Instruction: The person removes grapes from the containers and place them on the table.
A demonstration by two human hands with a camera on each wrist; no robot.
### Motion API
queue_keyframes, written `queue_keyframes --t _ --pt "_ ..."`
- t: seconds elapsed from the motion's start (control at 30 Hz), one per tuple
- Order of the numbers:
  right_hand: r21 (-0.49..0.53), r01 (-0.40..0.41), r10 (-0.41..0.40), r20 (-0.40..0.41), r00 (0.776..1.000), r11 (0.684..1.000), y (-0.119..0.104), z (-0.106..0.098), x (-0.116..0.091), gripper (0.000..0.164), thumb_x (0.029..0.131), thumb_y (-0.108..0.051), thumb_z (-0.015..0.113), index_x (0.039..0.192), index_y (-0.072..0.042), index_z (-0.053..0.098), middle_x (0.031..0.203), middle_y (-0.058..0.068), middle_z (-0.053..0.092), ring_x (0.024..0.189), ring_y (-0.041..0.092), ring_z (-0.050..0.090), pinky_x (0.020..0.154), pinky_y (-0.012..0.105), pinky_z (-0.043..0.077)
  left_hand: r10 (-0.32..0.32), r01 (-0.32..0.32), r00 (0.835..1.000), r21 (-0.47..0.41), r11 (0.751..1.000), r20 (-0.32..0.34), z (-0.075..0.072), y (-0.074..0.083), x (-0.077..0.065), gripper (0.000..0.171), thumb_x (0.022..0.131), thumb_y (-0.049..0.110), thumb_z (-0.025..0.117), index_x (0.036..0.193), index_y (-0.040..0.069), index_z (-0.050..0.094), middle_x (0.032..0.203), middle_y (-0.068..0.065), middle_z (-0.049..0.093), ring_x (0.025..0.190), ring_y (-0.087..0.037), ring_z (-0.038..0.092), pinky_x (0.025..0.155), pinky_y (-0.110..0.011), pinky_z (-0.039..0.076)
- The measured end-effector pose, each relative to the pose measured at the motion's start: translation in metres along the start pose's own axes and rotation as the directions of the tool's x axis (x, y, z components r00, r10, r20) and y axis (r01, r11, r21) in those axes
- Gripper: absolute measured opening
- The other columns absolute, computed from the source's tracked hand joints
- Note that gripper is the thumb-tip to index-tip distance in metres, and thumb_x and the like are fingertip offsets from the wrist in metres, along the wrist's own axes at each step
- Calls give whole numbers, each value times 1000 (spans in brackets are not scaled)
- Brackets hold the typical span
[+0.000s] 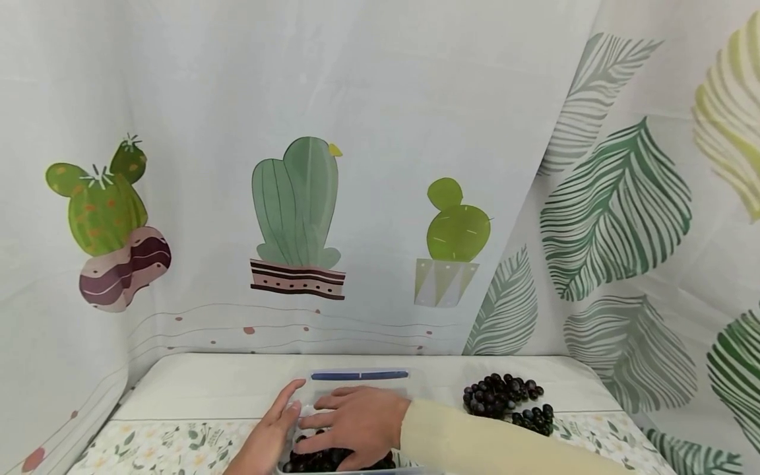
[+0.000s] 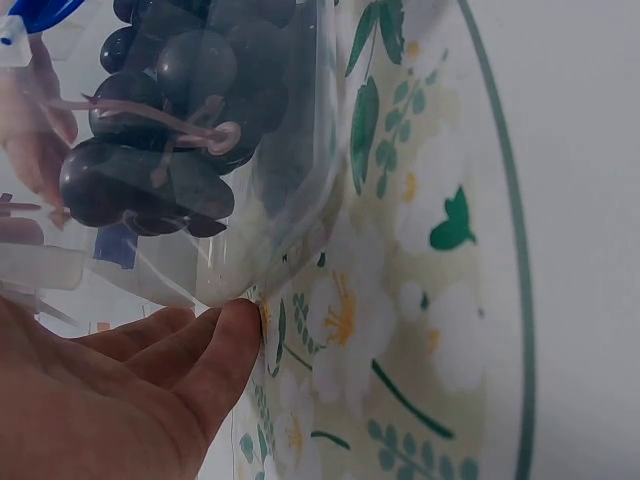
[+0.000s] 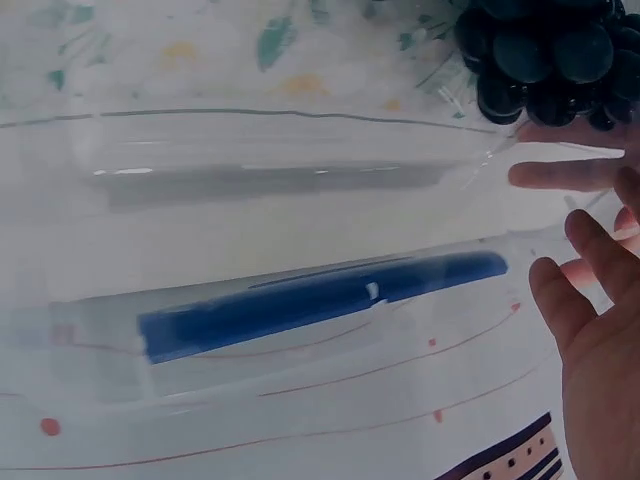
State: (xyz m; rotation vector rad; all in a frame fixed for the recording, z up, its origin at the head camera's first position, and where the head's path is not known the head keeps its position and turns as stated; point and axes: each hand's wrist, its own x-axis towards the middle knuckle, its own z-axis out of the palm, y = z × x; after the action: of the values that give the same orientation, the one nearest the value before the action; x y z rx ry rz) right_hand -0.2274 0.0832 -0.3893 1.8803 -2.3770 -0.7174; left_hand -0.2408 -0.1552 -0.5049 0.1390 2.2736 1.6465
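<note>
A clear plastic box (image 2: 300, 215) stands on the table's front part, with dark grapes (image 1: 320, 460) inside. At its left side, my left hand (image 1: 266, 435) touches the outer wall; the left wrist view shows its fingertips against a lower corner. Over the box, my right hand (image 1: 359, 422) lies palm down on the grapes, fingers spread and pointing left. It covers part of the fruit. Along the far side runs a blue locking strip (image 1: 359, 375), also seen in the right wrist view as a blue bar (image 3: 320, 305).
To the right lie a large bunch of dark grapes (image 1: 495, 394) and a smaller bunch (image 1: 534, 418). A floral cloth (image 1: 190, 442) covers the near part of the white table (image 1: 237, 382). A printed curtain (image 1: 386, 99) hangs behind.
</note>
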Motion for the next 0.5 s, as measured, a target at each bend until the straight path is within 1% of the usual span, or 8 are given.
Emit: queue_keyframes --t 0.07,0.13,0.2,0.27,0.3,0.37,0.4,0.5 --pt "-15 8 -7 21 1000 1000 -1 0 6 68 103 -65 50 164 -46 26 170 -19 32 156 7 36 128 21 30 -11 11 1000 6 1000 4 -1 2 -1 75 106 69 36 167 29 20 171 -28 15 149 -59 34 104 -68 50" --pt "-27 7 -6 36 999 1000 -2 0 13 68 102 -66 51 163 -48 26 169 -20 32 154 5 39 127 20 31 8 -8 1000 17 1000 -9 -1 0 -1 73 107 68 35 167 28 21 170 -30 16 146 -60 37 100 -68 51" --pt "-29 6 -4 47 999 1000 -4 1 19 69 101 -65 54 162 -49 26 166 -23 36 150 2 43 125 18 34 -5 5 1000 -1 1000 11 -5 -5 2 76 105 71 38 167 31 19 172 -28 14 147 -57 38 102 -67 52" --pt "-18 -1 2 64 998 1000 -6 2 26 70 100 -63 59 162 -50 27 162 -25 40 144 -1 48 121 17 37 0 1 1000 -42 999 28 -6 -9 3 80 102 75 40 167 33 19 172 -28 12 149 -58 34 100 -64 54" --pt "-13 -5 6 72 997 1000 -6 3 29 71 99 -62 61 161 -50 28 160 -26 42 140 -3 50 119 16 39 13 -12 1000 -47 999 24 -6 -10 3 81 101 75 40 167 32 19 170 -31 14 147 -58 37 96 -62 56" --pt "7 -14 13 91 996 1000 -8 4 33 69 99 -59 65 159 -51 31 152 -27 49 131 -4 56 112 14 45 -2 4 999 -62 998 35 -6 -9 2 84 100 77 43 167 34 18 172 -28 12 150 -57 33 98 -59 55" --pt "16 -19 17 99 995 1000 -8 5 35 68 98 -57 67 157 -52 34 147 -27 53 125 -4 59 107 14 48 7 -6 1000 -45 999 16 -4 -7 1 81 101 75 41 167 32 20 171 -29 14 149 -57 34 98 -60 54" --pt "50 -35 29 122 992 998 -8 7 33 61 97 -51 72 151 -52 43 130 -24 61 105 -3 64 89 12 53 3 -2 999 18 1000 -38 2 3 -4 74 105 70 38 166 30 25 172 -27 15 152 -59 27 106 -67 47"
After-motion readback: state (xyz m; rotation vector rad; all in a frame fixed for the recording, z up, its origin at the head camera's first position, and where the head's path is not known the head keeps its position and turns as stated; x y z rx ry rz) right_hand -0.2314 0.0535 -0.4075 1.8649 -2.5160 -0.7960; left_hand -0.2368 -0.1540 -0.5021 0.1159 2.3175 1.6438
